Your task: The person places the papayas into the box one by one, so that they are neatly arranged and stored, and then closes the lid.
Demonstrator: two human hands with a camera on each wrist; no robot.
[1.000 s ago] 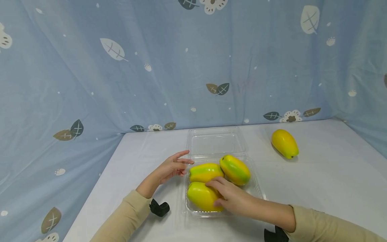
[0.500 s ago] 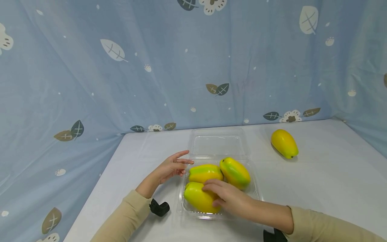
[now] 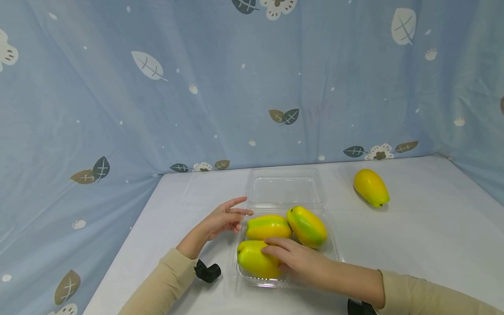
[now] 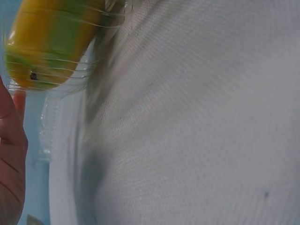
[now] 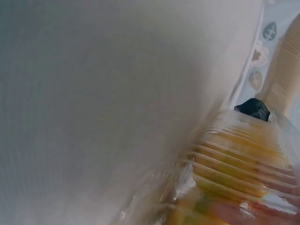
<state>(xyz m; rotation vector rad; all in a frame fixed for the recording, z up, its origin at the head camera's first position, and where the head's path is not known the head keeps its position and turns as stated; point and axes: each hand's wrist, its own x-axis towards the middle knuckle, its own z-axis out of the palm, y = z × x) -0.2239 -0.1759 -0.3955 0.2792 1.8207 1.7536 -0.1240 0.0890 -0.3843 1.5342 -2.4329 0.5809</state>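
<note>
Right hand: the person's right hand (image 3: 297, 260) comes in over the front fruit (image 3: 256, 260), fingers curved across its top and thumb bent in at the near side, gripping its right end.
Left hand: the left hand (image 3: 222, 220) has its fingers spread loosely and holds nothing; the tips reach the container's left edge, though I can't tell whether they touch.
Front fruit: yellow-green, lying on its side in the near left part of the clear container (image 3: 267, 285).
Other fruits inside: the back fruit (image 3: 268, 226) lies crosswise just behind; the slanted fruit (image 3: 308, 227) sits to its right.
Lid: the clear lid (image 3: 285, 190) is folded back, flat on the white table (image 3: 413, 249).
Lone fruit: the lone fruit (image 3: 371, 188), mostly yellow, lies on the cloth well apart, far right.
Backdrop: a blue curtain (image 3: 197, 65) with printed leaves, flowers and paw marks.
Wrists: beige sleeves (image 3: 163, 275), with a black piece (image 3: 208, 272) beside the left one.
</note>
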